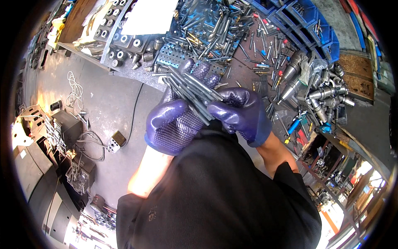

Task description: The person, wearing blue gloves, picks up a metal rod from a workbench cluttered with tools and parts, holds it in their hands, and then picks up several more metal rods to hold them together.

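- The desk (pixel 242 66), strewn with metal tools, lies beyond the hands; its near edge passes behind the raised fingers of the left glove.
- The left hand (pixel 177 123), in a purple glove, is loosely cupped around the load, palm up, fingers reaching up behind it, thumb alongside.
- The right hand (pixel 244 112), gloved alike, is curled nearly closed, thumb and fingertips at the load's lower-right ends; whether it pinches any one piece I cannot tell.
- The bundle of metal rods (pixel 191 92) lies across the left hand, between both hands, its long axis slanting from upper left down to lower right; the lower ends are nearer the right hand.
- Single rod tips fan out unevenly at both ends.
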The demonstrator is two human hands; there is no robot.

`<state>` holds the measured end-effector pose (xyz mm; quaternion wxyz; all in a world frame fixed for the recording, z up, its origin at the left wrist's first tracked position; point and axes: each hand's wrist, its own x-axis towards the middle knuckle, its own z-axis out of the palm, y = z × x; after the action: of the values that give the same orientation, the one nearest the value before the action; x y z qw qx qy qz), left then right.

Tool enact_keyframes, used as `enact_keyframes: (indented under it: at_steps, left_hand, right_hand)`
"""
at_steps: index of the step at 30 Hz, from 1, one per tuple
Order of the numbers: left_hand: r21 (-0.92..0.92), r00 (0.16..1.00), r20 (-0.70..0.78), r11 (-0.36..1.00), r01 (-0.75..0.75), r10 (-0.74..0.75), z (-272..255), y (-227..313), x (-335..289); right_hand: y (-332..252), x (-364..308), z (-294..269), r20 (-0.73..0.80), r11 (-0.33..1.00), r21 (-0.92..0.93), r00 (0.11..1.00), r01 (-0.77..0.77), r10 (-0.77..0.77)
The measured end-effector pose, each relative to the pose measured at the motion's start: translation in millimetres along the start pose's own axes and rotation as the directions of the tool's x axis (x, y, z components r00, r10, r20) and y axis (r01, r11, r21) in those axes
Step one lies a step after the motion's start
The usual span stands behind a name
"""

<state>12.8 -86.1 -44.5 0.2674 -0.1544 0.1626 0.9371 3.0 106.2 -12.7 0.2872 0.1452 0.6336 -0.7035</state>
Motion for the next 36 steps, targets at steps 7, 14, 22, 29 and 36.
enact_keyframes:
  at_steps: [7,14,22,29,36]
  left_hand:
    - [-0.067,0.999,-0.026,0.997,-0.047,0.046,10,1,2]
    - [-0.139,0.988,0.108,0.985,-0.097,0.113,5,-8,10]
    - [-0.156,0.996,-0.071,0.985,-0.069,0.058,6,-3,13]
    - [-0.221,0.997,-0.07,0.974,-0.039,0.024,1,-2,12]
    - [-0.151,0.996,-0.078,0.987,-0.054,0.043,8,-1,12]
  right_hand:
    - [10,-6,5,-0.162,0.994,-0.055,0.982,0.091,-0.099]
    - [20,-4,6,-0.088,0.84,-0.353,0.88,0.411,-0.467]
    - [25,-1,0,-0.04,0.777,-0.399,0.837,0.487,-0.546]
    - [22,-3,-1,-0.06,0.861,-0.349,0.908,0.37,-0.414]
    - [12,-7,0,-0.06,0.874,-0.333,0.918,0.353,-0.393]
